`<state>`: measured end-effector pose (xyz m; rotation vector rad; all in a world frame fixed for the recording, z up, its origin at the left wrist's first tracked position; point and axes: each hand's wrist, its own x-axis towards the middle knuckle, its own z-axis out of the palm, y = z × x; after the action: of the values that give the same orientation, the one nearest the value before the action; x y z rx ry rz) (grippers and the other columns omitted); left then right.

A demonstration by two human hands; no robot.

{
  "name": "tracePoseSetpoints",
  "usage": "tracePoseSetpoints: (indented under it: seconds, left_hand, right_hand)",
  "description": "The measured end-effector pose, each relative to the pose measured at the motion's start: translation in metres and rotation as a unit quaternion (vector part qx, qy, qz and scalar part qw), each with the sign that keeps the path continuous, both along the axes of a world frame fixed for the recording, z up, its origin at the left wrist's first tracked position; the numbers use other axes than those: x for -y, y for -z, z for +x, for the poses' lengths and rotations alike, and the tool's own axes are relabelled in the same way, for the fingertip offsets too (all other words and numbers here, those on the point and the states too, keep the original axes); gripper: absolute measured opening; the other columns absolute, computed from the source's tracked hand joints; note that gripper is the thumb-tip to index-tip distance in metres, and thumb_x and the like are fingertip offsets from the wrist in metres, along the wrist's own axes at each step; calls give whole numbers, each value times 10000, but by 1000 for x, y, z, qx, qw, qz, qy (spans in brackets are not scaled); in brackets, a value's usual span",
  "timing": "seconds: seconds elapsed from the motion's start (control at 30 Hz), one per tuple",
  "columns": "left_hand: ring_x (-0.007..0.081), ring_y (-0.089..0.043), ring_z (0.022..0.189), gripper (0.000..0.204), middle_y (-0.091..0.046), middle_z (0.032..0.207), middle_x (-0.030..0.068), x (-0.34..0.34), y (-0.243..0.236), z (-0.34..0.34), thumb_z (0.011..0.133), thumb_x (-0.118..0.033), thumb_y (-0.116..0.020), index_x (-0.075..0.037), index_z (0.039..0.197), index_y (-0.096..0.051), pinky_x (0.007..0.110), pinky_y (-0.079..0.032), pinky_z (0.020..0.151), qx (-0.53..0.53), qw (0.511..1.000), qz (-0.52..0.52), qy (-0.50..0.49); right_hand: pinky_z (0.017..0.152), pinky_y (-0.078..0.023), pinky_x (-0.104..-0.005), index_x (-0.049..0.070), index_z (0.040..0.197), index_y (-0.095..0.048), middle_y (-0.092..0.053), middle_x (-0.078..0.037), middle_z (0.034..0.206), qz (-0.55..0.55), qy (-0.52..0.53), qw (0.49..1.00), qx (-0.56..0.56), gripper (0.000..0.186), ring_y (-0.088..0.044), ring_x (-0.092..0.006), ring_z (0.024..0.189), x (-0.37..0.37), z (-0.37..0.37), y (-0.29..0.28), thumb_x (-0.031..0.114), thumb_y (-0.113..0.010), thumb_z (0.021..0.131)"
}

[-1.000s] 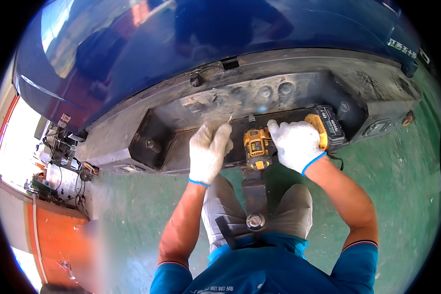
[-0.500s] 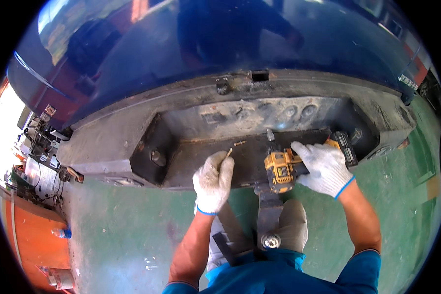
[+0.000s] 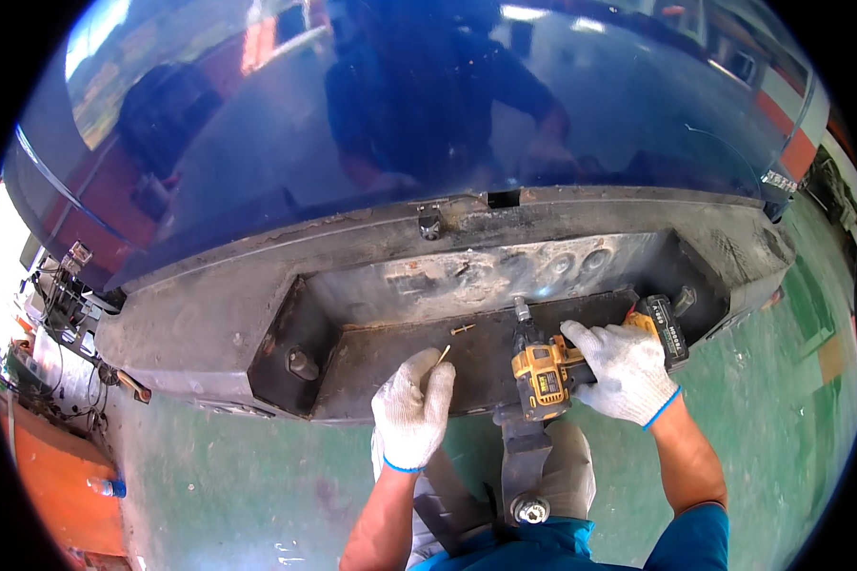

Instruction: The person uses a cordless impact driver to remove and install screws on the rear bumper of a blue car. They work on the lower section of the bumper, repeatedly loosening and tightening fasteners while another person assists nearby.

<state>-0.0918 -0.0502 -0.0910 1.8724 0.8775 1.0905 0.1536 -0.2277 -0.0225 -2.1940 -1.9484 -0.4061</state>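
Observation:
My left hand point(image 3: 411, 404), in a white knit glove, pinches a thin brass-coloured screw point(image 3: 444, 355) between thumb and fingers. A similar brass-coloured screw point(image 3: 462, 329) lies just beyond it on the dark floor of the bumper recess point(image 3: 371, 366). My right hand point(image 3: 627, 369), gloved alike, wraps the grip of a yellow and black cordless drill point(image 3: 543, 376). The drill is on its side over the recess, its metal socket tip point(image 3: 521, 307) pointing at the back wall and its black battery point(image 3: 664, 333) to the right.
The dark, worn bumper point(image 3: 181, 333) spans the view below a glossy blue vehicle body point(image 3: 428, 114). A metal hitch bar point(image 3: 526, 462) juts toward me between my legs. At left stand an orange cabinet point(image 3: 62, 476) and cluttered cables point(image 3: 76, 381). The floor point(image 3: 257, 485) is green.
My view has tilted up, so the bumper, drill and hands sit lower in the picture and more blue bodywork shows. Both hands keep their holds.

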Motion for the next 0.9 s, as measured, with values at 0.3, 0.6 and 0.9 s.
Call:
tracePoseSetpoints:
  seconds: [0.3,0.6,0.9]
  left_hand:
    - [261,-815,874,262,-832,1011,190,0,1,3,1013,-168,-845,-26,1228,-795,366,-631,838,-2,1000,6,-12]
    - [268,-816,857,270,-831,987,185,1,5,5,1011,-182,-850,-18,1220,-799,367,-632,821,-2,999,24,-22]
    - [148,-747,778,220,-812,886,117,-1,8,7,1000,-145,-835,-17,1175,-803,327,-606,770,14,998,63,-21]
  right_hand:
    - [965,-585,-482,48,1484,-639,-730,-161,1222,-4,18,1000,-16,900,-707,-369,1064,3,-9,-8,217,-913,643]
    - [967,-600,-474,66,1432,-696,-722,-138,1254,42,-33,998,-30,790,-717,-356,1107,10,-16,-23,183,-893,676]
    - [818,-622,-396,145,1470,-690,-707,-78,1227,139,-140,980,-3,635,-731,-268,1040,-53,-39,-70,242,-838,860]
